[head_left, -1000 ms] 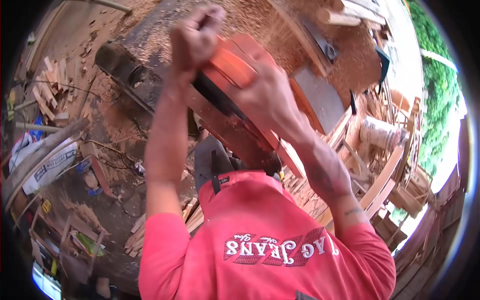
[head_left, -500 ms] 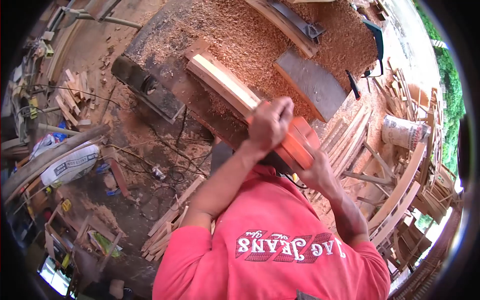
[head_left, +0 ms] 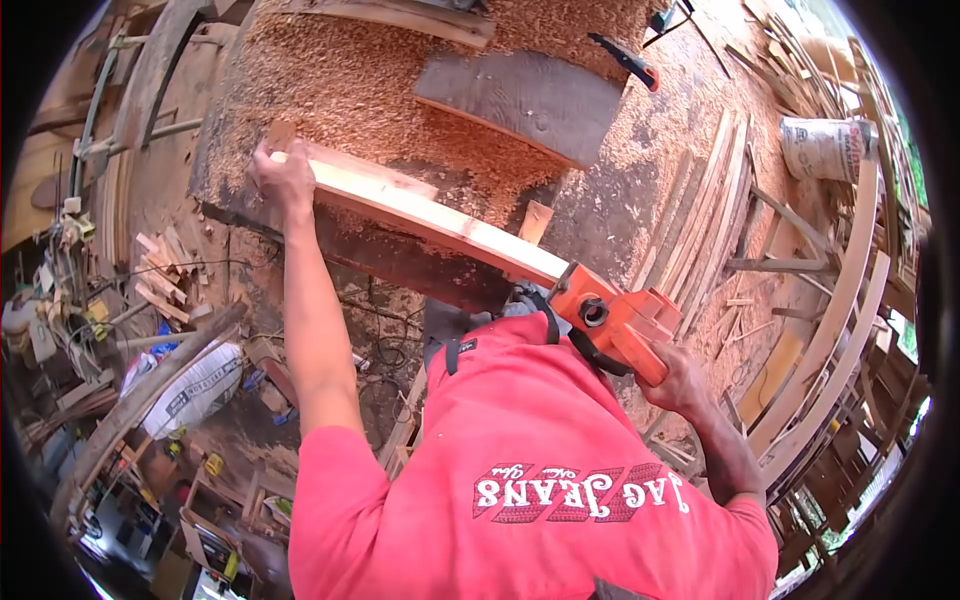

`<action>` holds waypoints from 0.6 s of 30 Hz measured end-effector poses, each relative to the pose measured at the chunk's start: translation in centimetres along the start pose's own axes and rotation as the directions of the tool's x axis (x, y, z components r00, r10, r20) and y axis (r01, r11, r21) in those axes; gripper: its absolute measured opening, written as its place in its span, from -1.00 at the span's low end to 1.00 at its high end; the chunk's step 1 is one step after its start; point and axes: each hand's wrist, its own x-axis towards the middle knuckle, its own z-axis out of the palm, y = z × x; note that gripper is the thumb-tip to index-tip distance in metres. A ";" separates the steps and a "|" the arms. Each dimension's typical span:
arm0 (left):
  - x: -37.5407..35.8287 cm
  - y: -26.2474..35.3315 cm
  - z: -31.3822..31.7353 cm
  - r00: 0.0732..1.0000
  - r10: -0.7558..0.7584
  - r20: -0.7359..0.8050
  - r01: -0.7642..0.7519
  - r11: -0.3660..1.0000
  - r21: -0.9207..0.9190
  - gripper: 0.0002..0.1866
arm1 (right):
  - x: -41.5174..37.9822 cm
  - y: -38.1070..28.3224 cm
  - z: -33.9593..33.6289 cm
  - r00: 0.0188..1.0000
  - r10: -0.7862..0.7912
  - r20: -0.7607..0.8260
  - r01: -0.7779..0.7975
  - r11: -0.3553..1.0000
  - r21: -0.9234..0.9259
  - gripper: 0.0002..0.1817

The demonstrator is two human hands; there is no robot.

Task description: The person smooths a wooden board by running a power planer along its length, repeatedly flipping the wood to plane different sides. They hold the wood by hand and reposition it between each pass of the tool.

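Observation:
My right hand (head_left: 680, 380) is closed around the rear handle of an orange electric planer (head_left: 625, 318), which sits tilted at the near right end of a pale wooden board (head_left: 430, 215). At the board's far left end, my left hand (head_left: 285, 180) grips the wood, its fingers partly hidden. A small wood block (head_left: 281, 134) lies just beyond that hand. The board rests lengthwise on a dark workbench (head_left: 400, 262), with another thin strip of wood (head_left: 385, 176) along its far side.
Wood shavings (head_left: 380, 90) cover the bench. A grey-topped panel (head_left: 530, 100), a black-and-orange tool (head_left: 628, 62) and another plank (head_left: 410, 18) lie beyond the board. Long strips (head_left: 700, 210) and a white bucket (head_left: 828, 150) stand at the right; a white sack (head_left: 200, 388) lies at the left.
My left hand has left the planer and moved to the board's far left end. My right hand still holds the planer, now lower right and turned. The view has shifted.

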 end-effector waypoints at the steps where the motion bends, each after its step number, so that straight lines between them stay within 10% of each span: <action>1: 0.6 -1.6 1.0 0.999 -0.013 0.031 0.016 0.996 -0.084 -0.42 | 0.1 -0.2 0.0 1.000 -0.017 -0.006 0.017 1.000 0.009 -0.76; 18: -0.7 -2.0 1.8 0.990 -0.101 -0.099 0.072 0.962 -0.262 -0.56 | 8.7 -10.0 3.7 0.985 -0.031 0.170 0.022 0.998 0.060 -0.68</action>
